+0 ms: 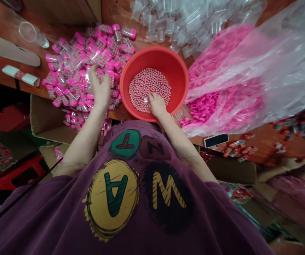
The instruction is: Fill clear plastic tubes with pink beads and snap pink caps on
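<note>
A red plastic bowl holds many small pink beads. My right hand is down among the beads, its fingers closed on a small clear plastic container that is partly hidden. To the left, my left hand hovers over a heap of small clear bottles with pink caps, filled with pink beads. Its thumb and fingers are apart, with capped bottles showing behind the gap.
Empty clear containers lie behind the bowl. On the right, a large clear bag spills pink caps. A phone rests near the table edge. A cardboard box stands below the heap. Another person's hands are at far right.
</note>
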Tool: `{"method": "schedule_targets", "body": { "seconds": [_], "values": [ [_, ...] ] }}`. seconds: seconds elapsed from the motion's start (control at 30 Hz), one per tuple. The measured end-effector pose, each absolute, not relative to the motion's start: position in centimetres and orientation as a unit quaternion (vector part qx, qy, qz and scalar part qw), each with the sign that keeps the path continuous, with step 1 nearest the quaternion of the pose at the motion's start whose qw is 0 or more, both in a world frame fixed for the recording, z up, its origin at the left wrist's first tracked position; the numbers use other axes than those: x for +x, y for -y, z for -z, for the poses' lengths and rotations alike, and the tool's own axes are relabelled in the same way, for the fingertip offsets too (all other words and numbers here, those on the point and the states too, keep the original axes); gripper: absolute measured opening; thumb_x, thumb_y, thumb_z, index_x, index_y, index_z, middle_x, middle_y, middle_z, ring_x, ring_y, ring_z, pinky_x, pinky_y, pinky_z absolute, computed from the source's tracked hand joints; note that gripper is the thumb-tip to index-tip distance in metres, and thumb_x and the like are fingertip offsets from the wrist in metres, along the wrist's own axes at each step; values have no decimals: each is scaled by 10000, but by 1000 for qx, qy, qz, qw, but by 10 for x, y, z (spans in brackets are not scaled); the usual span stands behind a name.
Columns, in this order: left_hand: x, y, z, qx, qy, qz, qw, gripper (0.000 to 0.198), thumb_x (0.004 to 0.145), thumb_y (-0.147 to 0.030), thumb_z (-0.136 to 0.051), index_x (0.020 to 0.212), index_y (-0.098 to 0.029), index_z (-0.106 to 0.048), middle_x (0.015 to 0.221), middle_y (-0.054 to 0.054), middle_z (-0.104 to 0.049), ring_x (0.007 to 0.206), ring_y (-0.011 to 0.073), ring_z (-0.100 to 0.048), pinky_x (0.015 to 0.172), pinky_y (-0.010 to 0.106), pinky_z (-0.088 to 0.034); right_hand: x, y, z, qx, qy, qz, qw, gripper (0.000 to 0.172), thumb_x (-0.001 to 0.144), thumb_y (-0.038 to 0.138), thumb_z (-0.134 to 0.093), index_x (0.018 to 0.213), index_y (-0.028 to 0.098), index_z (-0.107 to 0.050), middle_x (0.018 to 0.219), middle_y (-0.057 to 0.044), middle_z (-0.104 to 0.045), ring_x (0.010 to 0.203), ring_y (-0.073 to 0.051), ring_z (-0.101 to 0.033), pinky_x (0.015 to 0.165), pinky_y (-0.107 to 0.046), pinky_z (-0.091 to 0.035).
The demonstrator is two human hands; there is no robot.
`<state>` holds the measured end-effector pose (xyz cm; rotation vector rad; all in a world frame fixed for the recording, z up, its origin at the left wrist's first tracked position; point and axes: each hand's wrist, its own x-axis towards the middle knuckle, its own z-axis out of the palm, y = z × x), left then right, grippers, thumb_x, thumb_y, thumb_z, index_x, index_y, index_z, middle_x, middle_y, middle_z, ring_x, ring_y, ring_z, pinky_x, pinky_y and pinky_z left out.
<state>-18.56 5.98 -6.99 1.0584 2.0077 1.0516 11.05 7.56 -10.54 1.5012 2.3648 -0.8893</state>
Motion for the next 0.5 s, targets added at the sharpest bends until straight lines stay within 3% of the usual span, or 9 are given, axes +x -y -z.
{"method": "schedule_targets", "body": {
  "seconds": [0.1, 0.23, 0.5],
  "values": [
    [-136, -47, 74, 364, -789, -374, 326, 255, 1013, -308, -729, 1250, -235, -669, 1484, 75, -671, 1502, 287, -523, 1364, 525, -391, 98, -84, 114, 481, -809, 301, 153, 504, 1072, 72, -347, 1420, 20, -708, 1470, -284, -695, 1374, -361, -629, 1234, -532, -495],
    [-97, -21, 81, 366, -804, -304, 356, 322, 879, -123, -707, 1195, -185, -703, 1623, 181, -593, 1608, 341, -489, 1415, 514, -333, 105, -92, 117, 446, -813, 319, 198, 446, 1072, 112, -413, 1363, 34, -742, 1407, -279, -707, 1298, -358, -666, 1172, -496, -529],
    [-101, -4, 88, 351, -788, -298, 408, 288, 901, -132, -664, 1172, -193, -742, 1506, 172, -672, 1478, 321, -626, 1385, 536, -401, 102, -73, 121, 420, -816, 372, 141, 427, 1067, 174, -491, 1418, 42, -695, 1447, -259, -658, 1323, -344, -663, 1222, -483, -534]
  ]
}}
